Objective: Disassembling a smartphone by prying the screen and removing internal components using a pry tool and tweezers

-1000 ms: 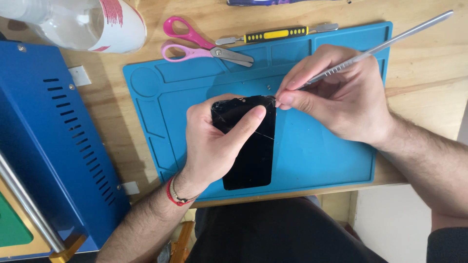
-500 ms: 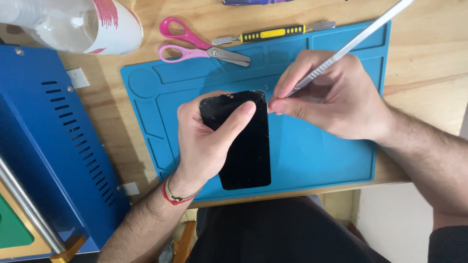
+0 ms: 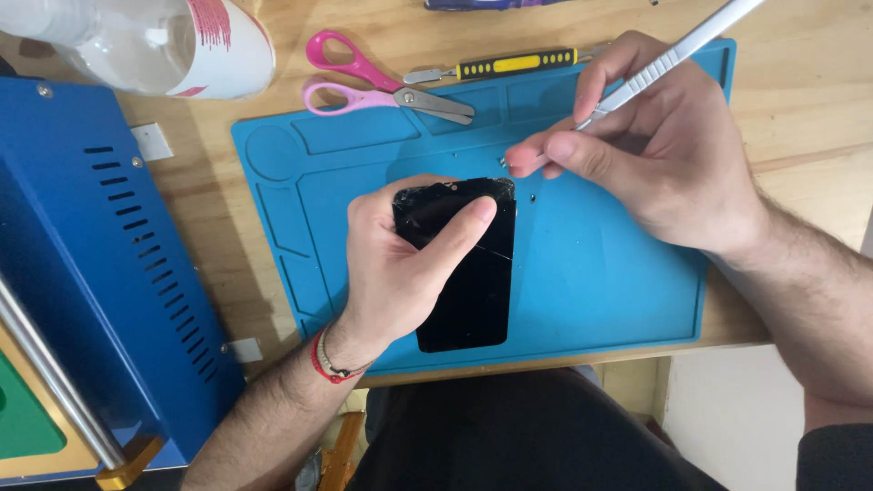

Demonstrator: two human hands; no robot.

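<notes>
1. The left hand stays clamped on the phone, thumb laid across its upper glass, fingers curled under the left edge; a red cord bracelet circles the wrist.
2. The phone lies near the middle of the blue mat – a flat black slab, glossy, with thin cracks running over the top of the screen. Compared with half a second ago it sits much the same, upright along the near-far line.
3. The right hand has drawn back: a second ago the tip of the metal tool met the phone's top right corner, now the pinch of thumb and forefinger hovers just beyond that corner, apart from it. The hand is closed around the tool, a slim grey bar slanting up to the far right.
4. Small dark specks rest on the mat beside the phone's corner.
5. Farther off lie pink-handled scissors with steel blades, and a yellow-and-black knife.
6. At left stands a blue metal box with slotted vents – beyond it a clear plastic bottle on the pale wooden table.
</notes>
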